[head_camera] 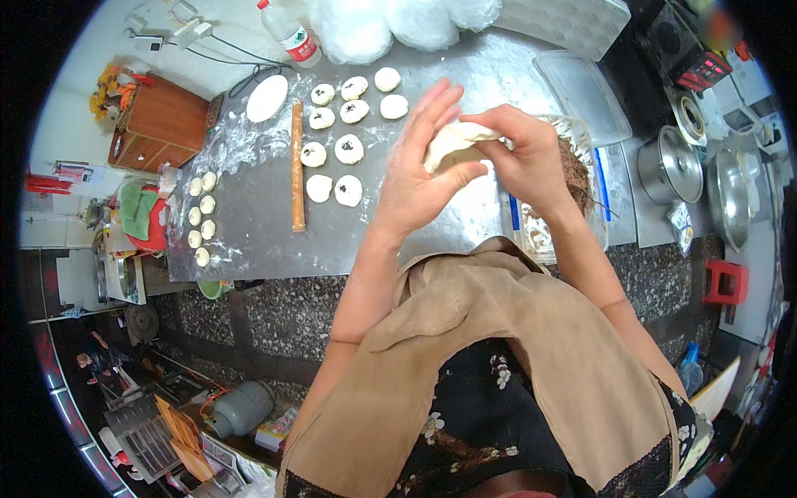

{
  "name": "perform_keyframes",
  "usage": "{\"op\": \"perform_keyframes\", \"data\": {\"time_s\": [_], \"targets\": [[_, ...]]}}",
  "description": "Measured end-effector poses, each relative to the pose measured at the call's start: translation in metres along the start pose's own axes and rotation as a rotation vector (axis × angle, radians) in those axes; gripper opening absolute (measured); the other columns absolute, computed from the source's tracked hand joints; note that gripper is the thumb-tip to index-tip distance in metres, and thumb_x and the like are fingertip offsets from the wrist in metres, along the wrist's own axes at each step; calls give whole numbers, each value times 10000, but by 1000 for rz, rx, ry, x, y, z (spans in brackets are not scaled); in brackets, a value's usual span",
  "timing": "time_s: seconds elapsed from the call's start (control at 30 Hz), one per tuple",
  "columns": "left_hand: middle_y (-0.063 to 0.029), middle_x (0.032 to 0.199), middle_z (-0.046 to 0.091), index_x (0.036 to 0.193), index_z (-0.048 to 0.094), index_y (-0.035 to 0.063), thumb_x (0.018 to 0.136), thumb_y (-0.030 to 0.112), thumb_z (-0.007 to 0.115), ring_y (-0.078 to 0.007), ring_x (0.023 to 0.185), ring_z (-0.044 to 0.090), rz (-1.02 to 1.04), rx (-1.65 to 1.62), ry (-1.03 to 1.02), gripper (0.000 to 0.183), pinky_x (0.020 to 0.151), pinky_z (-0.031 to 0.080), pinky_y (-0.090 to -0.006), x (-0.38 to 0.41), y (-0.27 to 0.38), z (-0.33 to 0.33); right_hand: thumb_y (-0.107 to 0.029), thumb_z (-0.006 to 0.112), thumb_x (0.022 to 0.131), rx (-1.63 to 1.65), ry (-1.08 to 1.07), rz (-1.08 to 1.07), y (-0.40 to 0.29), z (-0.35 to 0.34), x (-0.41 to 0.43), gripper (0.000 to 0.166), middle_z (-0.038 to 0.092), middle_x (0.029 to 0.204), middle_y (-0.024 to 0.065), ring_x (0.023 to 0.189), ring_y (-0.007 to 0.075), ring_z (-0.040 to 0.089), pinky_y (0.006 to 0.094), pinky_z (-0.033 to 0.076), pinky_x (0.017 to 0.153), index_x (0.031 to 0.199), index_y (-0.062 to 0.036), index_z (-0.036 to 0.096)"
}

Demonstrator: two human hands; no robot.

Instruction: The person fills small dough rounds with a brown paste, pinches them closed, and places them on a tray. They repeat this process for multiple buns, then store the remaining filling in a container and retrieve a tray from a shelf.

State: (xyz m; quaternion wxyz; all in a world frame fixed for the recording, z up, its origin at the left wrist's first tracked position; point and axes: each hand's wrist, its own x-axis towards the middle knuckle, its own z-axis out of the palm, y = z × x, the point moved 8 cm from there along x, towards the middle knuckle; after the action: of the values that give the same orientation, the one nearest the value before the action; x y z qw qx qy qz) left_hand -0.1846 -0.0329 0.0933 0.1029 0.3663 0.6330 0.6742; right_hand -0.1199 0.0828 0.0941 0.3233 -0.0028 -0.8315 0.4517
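A thin piece of white dough (457, 140) is held up over the steel table (261, 249). My left hand (414, 168) cups it from the left, thumb pointing right beneath it. Thumb and fingers of my right hand (526, 149) pinch its right edge. What lies inside the dough is hidden. Under my right forearm, a clear plastic container (535, 246) holds brown filling (573, 168) with a thin metal utensil in it. Left of my hands sit several filled dough buns (348, 149), some with dark specks on top. Beside them lies a wooden rolling pin (297, 168).
Several small dough pieces (208, 204) rest at the table's left end. A white oval dish (267, 98), a plastic bottle (292, 37) and full plastic bags (414, 25) stand along the back. On the right are a clear lid (582, 93) and a lidded steel pot (669, 165).
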Motion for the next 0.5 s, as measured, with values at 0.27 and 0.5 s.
{"op": "perform_keyframes", "data": {"time_s": [0.27, 0.5], "targets": [[-92, 1114, 642, 1123, 625, 32, 858, 94, 632, -143, 986, 597, 30, -261, 213, 272, 853, 471, -267, 3, -26, -13, -66, 618, 849, 738, 80, 431, 30, 24, -11, 234, 658, 922, 48, 798, 90, 594, 262, 491, 645, 1071, 5, 625], [-108, 1007, 660, 1076, 611, -14, 884, 56, 590, -138, 907, 615, 8, -221, 312, 205, 797, 500, -251, 8, -35, -21, -89, 591, 875, 647, 15, 405, 45, 28, -9, 245, 643, 921, 52, 803, 85, 581, 243, 492, 733, 1101, 4, 603]]}}
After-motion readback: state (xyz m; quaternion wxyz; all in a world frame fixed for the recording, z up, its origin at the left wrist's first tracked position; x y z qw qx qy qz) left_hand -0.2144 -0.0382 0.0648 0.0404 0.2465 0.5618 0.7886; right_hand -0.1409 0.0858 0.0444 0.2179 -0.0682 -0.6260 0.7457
